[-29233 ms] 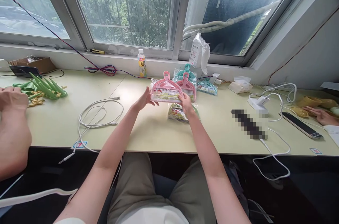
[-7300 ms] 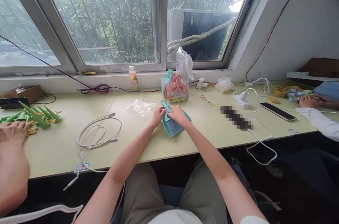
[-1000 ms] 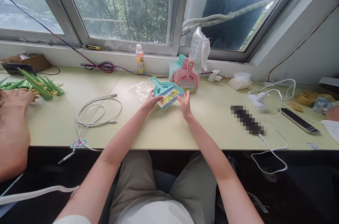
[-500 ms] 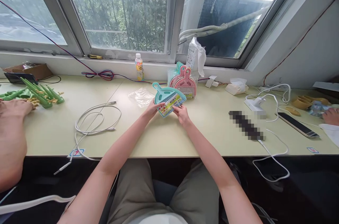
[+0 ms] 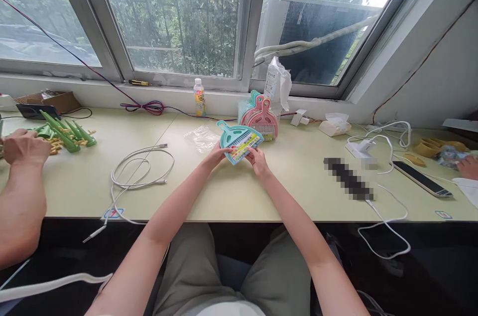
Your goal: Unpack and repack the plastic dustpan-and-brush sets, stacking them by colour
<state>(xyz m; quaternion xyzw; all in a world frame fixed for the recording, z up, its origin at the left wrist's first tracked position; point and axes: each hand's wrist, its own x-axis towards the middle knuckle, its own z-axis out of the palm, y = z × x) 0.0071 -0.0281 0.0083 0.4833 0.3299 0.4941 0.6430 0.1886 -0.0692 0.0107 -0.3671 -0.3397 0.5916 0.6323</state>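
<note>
Between my hands is a teal mini dustpan and brush set (image 5: 239,135) with a yellow printed label across its front, its handle pointing up and left. My left hand (image 5: 215,155) grips its lower left side, thumb over the label. At the lower right edge, my right hand (image 5: 257,160) holds it with curled fingers. Just behind stands a row of similar sets, a pink dustpan set (image 5: 264,119) in front and teal ones further back. A crumpled clear plastic bag (image 5: 201,138) lies to the left of the dustpan I hold.
A drink bottle (image 5: 199,98) stands by the window. A coiled white cable (image 5: 140,169) lies to the left, and a phone (image 5: 421,179) to the right. At far left a co-worker's hand (image 5: 26,147) is by green plastic parts (image 5: 63,134); another person's hand (image 5: 468,166) shows at far right.
The view has shifted slightly. Both my hands still hold the teal dustpan set, with the right fingers moved a little along its edge. The co-worker's left-side hand has moved.
</note>
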